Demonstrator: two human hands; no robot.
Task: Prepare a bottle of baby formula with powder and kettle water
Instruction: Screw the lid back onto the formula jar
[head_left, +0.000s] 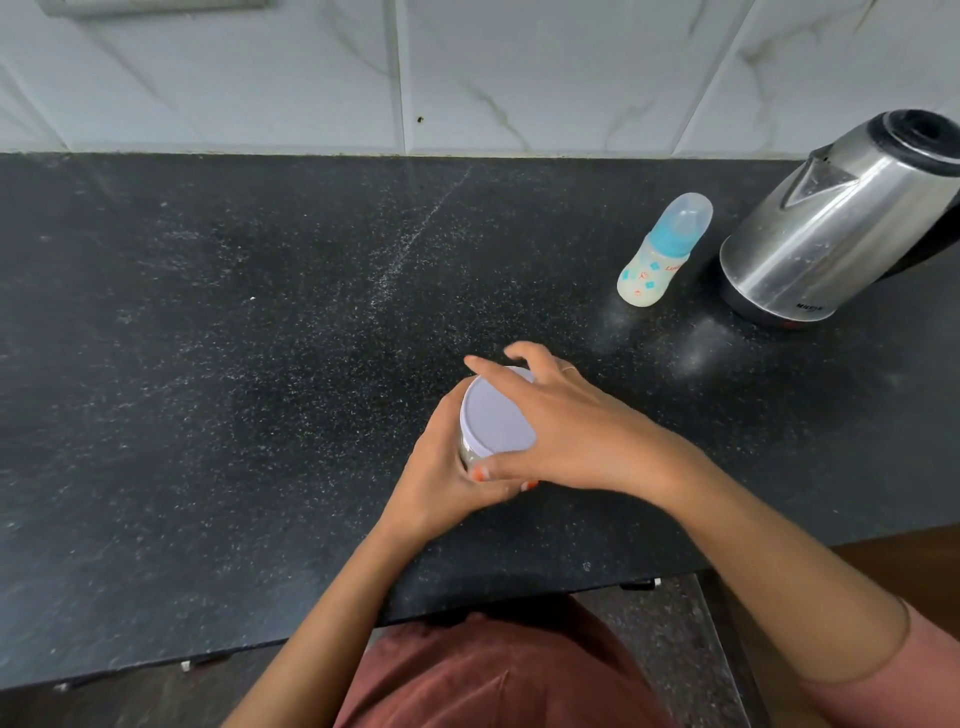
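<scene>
Head view: both hands (566, 426) grip the jar (496, 415).

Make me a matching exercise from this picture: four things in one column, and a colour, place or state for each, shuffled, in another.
1 baby bottle
2 kettle
3 jar lid
4 left hand

A grips the jar
B white, under the right hand
C steel, at the counter's right end
D blue collar, clear cap on

Pairs: 1-D, 2-C, 3-B, 4-A
</scene>
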